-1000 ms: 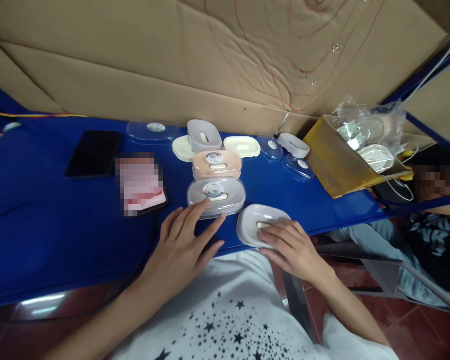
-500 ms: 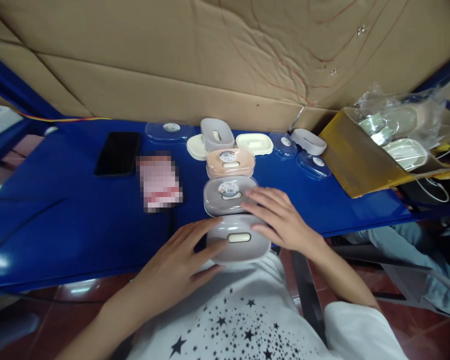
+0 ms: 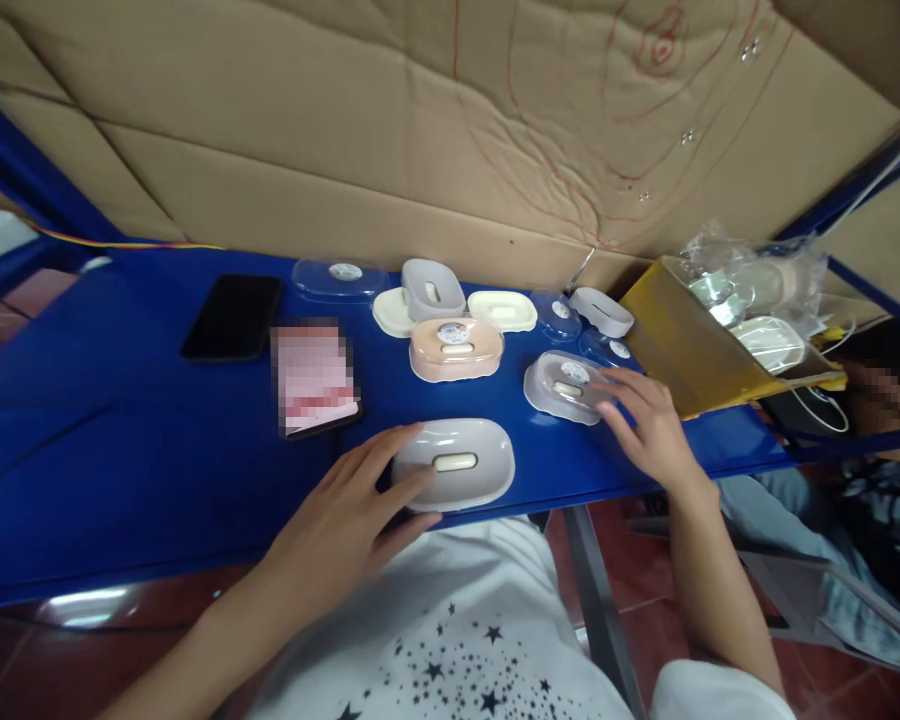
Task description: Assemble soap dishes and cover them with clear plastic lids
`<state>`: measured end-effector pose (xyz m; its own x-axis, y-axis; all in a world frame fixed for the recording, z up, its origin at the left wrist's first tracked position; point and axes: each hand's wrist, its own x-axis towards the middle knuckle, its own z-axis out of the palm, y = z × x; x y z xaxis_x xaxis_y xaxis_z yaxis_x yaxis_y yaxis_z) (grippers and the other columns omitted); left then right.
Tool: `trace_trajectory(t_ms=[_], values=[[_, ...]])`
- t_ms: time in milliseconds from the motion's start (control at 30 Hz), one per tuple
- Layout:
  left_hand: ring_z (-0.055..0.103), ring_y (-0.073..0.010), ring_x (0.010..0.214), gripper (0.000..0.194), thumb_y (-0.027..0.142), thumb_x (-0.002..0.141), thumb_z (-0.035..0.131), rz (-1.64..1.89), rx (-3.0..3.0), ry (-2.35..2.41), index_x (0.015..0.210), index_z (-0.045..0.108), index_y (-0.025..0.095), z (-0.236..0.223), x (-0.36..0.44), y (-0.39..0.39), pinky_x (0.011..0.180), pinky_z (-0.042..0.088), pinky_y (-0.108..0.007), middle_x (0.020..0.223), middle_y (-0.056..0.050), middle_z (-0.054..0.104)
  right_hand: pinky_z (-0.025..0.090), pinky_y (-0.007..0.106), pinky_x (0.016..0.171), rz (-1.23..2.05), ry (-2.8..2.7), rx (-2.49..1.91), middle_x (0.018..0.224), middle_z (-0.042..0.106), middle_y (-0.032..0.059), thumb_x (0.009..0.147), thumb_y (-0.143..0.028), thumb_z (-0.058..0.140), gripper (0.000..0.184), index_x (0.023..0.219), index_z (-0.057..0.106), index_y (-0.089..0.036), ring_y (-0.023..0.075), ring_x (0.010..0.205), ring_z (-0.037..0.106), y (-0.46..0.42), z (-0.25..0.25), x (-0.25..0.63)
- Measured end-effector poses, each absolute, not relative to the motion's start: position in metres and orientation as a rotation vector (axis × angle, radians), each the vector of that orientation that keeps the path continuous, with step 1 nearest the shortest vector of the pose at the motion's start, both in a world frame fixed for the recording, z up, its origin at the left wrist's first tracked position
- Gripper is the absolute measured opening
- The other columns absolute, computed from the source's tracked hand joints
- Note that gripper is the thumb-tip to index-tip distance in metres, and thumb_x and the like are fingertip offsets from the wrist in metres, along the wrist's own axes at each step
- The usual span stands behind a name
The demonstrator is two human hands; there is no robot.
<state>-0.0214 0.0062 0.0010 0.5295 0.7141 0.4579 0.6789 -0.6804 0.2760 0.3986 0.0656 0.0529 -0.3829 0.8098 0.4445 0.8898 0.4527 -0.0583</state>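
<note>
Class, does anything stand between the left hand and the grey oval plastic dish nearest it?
Nothing visible does: the left hand overlaps the left end of the grey oval plastic dish. The peach oval plastic dish sits farther back; the labelled grey oval plastic dish, by the right hand, lies to the right.

Blue table bears dishes, lids, apparently two phones.

The single head-worn camera faces forward and down. The viewpoint sits above the wearer's white shirt, close to the blue surface, with the cardboard panel spanning the upper field.
</note>
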Motion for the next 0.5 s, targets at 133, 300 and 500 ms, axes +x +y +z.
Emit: trace_trajectory(t_ms=[133,300,500], values=[[0.067,-0.0378,0.135,0.035,0.05,0.11,0.058,0.851,2.666,1.282,0.132,0.07,0.026,-0.002,-0.02,0.009,0.105,0.064,-0.059,0.163,-0.015,0.054,0.047,0.057,0.119,-0.189,-2.367,-1.376,0.152,0.068,0.013,0.112,-0.038,0.049,0.039,0.144,0.068,-0.024,0.0339,0.145,0.061,0.145,0.07,0.373],[0.071,-0.035,0.13,0.038,0.053,0.11,0.056,0.85,2.649,1.267,0.134,0.07,0.028,-0.002,-0.026,0.01,0.103,0.065,-0.056,0.164,-0.012,0.055,0.042,0.044,0.126,0.098,-2.592,-1.657,0.164,0.059,0.0063,0.107,-0.029,0.056,0.048,0.155,0.059,-0.027,0.0269,0.149,0.057,0.245,0.089,0.337],[0.071,-0.0354,0.129,0.037,0.052,0.111,0.056,0.853,2.648,1.219,0.137,0.068,0.029,-0.002,-0.027,0.012,0.101,0.065,-0.059,0.165,-0.012,0.054,0.045,0.064,0.117,0.061,-2.383,-2.142,0.149,0.068,0.022,0.094,-0.063,0.076,0.069,0.147,0.064,-0.02,0.0457,0.138,0.063,0.267,0.083,0.347]])
